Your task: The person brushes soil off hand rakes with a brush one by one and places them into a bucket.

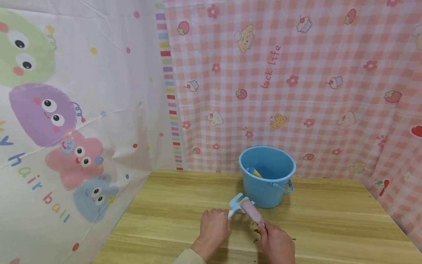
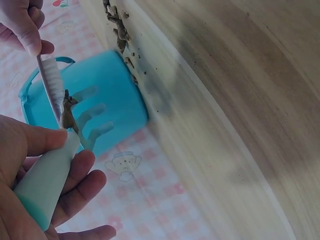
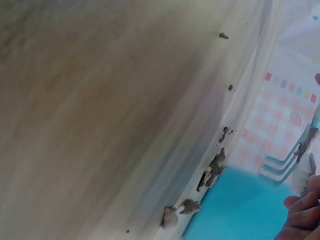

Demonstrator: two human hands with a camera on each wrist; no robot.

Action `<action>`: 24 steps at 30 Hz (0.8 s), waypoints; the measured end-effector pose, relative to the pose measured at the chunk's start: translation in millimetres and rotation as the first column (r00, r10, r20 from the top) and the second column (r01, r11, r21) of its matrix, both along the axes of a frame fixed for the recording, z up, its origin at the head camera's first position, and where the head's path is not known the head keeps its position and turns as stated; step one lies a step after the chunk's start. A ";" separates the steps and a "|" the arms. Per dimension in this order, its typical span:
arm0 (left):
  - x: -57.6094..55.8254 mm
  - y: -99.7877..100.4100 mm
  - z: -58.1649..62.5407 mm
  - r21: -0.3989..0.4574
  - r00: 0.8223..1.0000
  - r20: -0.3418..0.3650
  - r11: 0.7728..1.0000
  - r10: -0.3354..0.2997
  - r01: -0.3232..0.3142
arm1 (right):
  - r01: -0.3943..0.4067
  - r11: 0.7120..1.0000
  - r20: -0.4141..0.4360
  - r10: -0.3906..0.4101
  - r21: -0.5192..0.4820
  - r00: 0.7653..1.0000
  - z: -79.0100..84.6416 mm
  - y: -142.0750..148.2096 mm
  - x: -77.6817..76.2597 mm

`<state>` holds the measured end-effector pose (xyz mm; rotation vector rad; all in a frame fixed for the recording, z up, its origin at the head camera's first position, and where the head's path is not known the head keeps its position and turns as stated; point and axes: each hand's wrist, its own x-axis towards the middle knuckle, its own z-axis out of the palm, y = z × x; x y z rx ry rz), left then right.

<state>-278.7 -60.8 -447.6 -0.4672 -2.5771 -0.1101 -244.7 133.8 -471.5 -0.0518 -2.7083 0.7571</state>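
Observation:
My left hand (image 1: 215, 226) grips the pale handle of a small light-blue toy hand rake (image 1: 234, 204), its tines raised above the table. My right hand (image 1: 278, 242) pinches the handle of a small brush (image 1: 252, 211) with a pink back and white bristles (image 2: 53, 75). In the left wrist view the bristles are against a brown, mud-like clump (image 2: 69, 111) stuck where the rake's tines begin. More brown clumps (image 3: 214, 171) and crumbs lie on the table below the hands. The right wrist view shows only part of the right hand, at its edge.
Just beyond the hands a blue bucket (image 1: 263, 192) stands upright on the wooden table (image 1: 171, 205), its handle hanging down on the right. A blue-and-yellow object (image 1: 255, 172) shows inside it. Printed cloths (image 1: 290, 106) hang behind the table and at its sides.

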 end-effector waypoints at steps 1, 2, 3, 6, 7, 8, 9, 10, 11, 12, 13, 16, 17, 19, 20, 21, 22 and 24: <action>0.2 -0.2 0.2 -0.001 1.000 0.001 1.000 -0.001 0.001 | 0.002 1.000 0.002 -0.002 0.000 1.000 -0.4 2.5 -0.7; 0.4 -0.4 0.4 -0.002 1.000 0.005 1.000 -0.001 0.001 | 0.008 1.000 -0.003 -0.008 -0.001 1.000 -0.8 5.4 -1.3; 0.6 -0.7 0.6 -0.002 1.000 0.011 1.000 0.000 0.000 | 0.017 1.000 -0.001 -0.018 -0.004 1.000 -1.2 8.5 -1.9; 1.3 -1.1 1.4 -0.014 1.000 0.024 1.000 0.006 -0.006 | 0.045 0.999 0.013 -0.045 -0.015 0.999 -1.2 17.1 -3.5; 1.5 -1.0 1.7 -0.019 1.000 0.030 1.000 0.007 -0.007 | 0.049 0.999 0.009 -0.049 -0.021 0.999 -0.5 18.1 -3.6; 1.7 -0.8 2.1 -0.022 0.999 0.036 1.000 0.008 -0.007 | 0.047 0.999 -0.002 -0.047 -0.024 0.999 0.5 17.9 -3.2; 1.8 -0.3 2.3 -0.023 0.999 0.041 1.000 0.009 -0.008 | 0.035 0.999 -0.015 -0.036 -0.023 0.999 2.1 16.0 -2.5; 1.8 0.3 2.4 -0.025 0.999 0.045 1.000 0.008 -0.007 | 0.020 1.000 -0.031 -0.021 -0.018 0.999 3.3 13.1 -1.8; 1.8 1.0 2.4 -0.024 0.999 0.048 1.000 0.006 -0.005 | 0.004 1.000 -0.049 -0.004 -0.011 0.999 4.9 9.0 -0.5; 1.7 2.0 2.2 -0.020 0.999 0.050 1.000 0.005 -0.004 | -0.015 1.000 -0.065 0.016 0.002 0.998 6.2 4.2 0.8; 1.7 3.0 2.2 -0.015 0.999 0.052 1.000 0.005 -0.004 | -0.031 0.999 -0.081 0.033 0.015 0.996 7.6 -0.5 2.4; 1.5 4.6 0.7 0.000 1.000 0.030 1.000 0.006 -0.006 | -0.054 0.997 -0.083 0.058 0.050 0.995 8.6 -9.3 5.3; 1.6 4.6 0.1 0.005 1.000 0.024 1.000 0.008 -0.009 | -0.051 0.997 -0.076 0.055 0.055 0.996 8.6 -10.2 5.9; 1.7 4.2 -0.8 0.015 1.000 0.008 1.000 0.011 -0.011 | -0.040 0.998 -0.068 0.044 0.054 0.997 8.4 -9.4 6.0; 1.6 3.8 -1.2 0.021 1.000 -0.001 1.000 0.011 -0.011 | -0.038 0.998 -0.061 0.041 0.052 0.997 8.3 -8.6 5.6; 1.6 3.6 -1.6 0.026 1.000 -0.006 1.000 0.012 -0.012 | -0.039 0.998 -0.057 0.042 0.049 0.998 8.6 -7.8 5.2; 1.5 3.6 -1.8 0.032 1.000 -0.011 0.999 0.013 -0.012 | -0.043 0.998 -0.049 0.045 0.046 0.998 9.0 -7.4 4.7; 1.4 3.6 -1.8 0.042 1.000 -0.023 0.999 0.014 -0.013 | -0.046 0.998 -0.041 0.048 0.039 0.998 9.8 -7.2 4.0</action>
